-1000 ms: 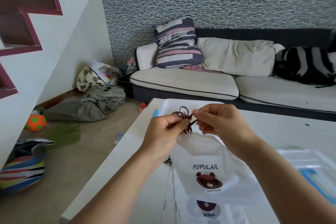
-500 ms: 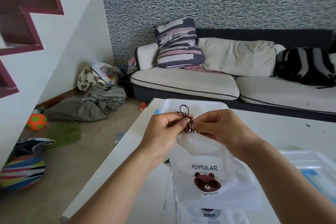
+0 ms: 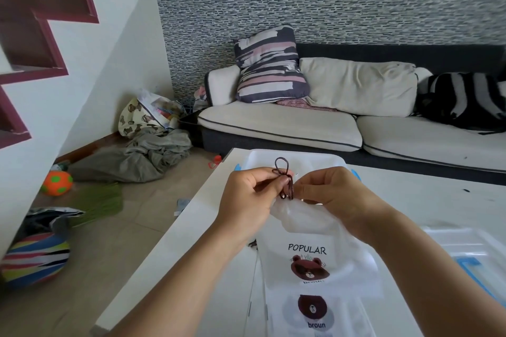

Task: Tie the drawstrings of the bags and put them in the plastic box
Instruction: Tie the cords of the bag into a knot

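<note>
**Both hands pinch the drawstring**

Pinching the dark drawstring (image 3: 284, 183) from either side, the left hand (image 3: 250, 197) and right hand (image 3: 328, 197) hold a white bag (image 3: 315, 243) printed "POPULAR" above the white table (image 3: 191, 254). Fingers hide the knot itself. Another bag (image 3: 315, 314) lies beneath, cut off below. A plastic box (image 3: 301, 156) sits behind the hands, mostly hidden; a lid (image 3: 471, 249) lies at right.

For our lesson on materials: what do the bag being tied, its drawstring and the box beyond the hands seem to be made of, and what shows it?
Bag: probably thin frosted plastic film, matt and translucent white; it crumples softly where gathered.
Drawstring: dark brown braided cord, likely textile; its loop shows a woven texture.
Box: seemingly rigid, smooth, milky translucent plastic with a moulded rim.
</note>
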`<action>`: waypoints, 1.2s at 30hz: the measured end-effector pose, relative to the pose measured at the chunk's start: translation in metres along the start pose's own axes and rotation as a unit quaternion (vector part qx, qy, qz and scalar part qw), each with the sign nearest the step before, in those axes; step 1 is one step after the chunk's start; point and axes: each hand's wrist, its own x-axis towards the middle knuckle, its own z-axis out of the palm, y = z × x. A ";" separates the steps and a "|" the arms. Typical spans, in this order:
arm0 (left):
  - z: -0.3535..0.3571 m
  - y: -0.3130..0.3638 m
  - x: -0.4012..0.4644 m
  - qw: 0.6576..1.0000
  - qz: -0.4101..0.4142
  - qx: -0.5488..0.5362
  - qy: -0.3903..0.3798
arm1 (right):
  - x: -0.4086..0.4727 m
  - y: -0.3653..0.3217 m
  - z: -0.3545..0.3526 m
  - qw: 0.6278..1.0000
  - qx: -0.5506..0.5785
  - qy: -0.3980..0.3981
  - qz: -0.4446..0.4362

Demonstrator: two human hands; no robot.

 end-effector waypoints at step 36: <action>0.000 -0.004 -0.001 0.994 0.069 0.084 -0.005 | -0.002 -0.008 -0.011 0.998 0.003 -0.046 0.043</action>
